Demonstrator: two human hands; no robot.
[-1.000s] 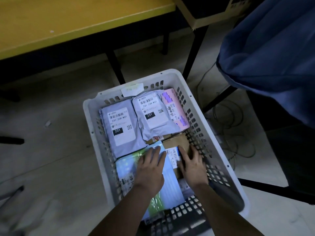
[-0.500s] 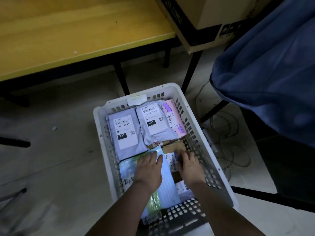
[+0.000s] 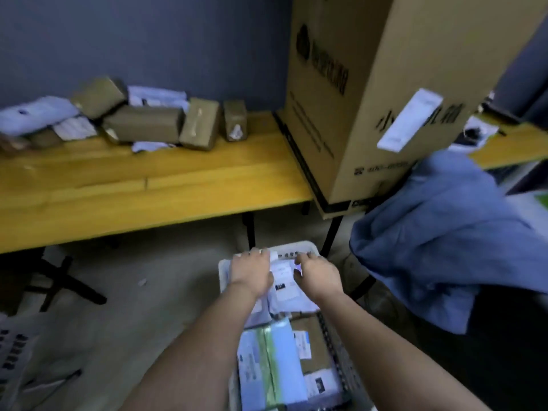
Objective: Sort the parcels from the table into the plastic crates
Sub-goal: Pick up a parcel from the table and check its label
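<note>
A white plastic crate point(image 3: 305, 248) stands on the floor below me, packed with parcels. A grey bag with a white label point(image 3: 285, 287) lies at its far end, a blue and green flat parcel point(image 3: 271, 361) nearer me, and a brown box point(image 3: 315, 336) to the right of that. My left hand point(image 3: 250, 272) and my right hand point(image 3: 318, 275) are palm down over the crate's far end, on either side of the grey bag, fingers loosely bent and holding nothing. Several brown boxes and grey bags point(image 3: 142, 121) lie piled on the yellow table point(image 3: 148, 188).
A tall cardboard box point(image 3: 370, 99) stands on the table's right end. A blue cloth point(image 3: 439, 238) hangs over a chair to the right of the crate. Black table legs point(image 3: 250, 232) stand just beyond the crate. A second pale perforated crate point(image 3: 14, 351) shows at the lower left.
My view has swung up from the crate to the table and its parcels. Both hands have left the blue and green parcel and brown box and moved to the crate's far end.
</note>
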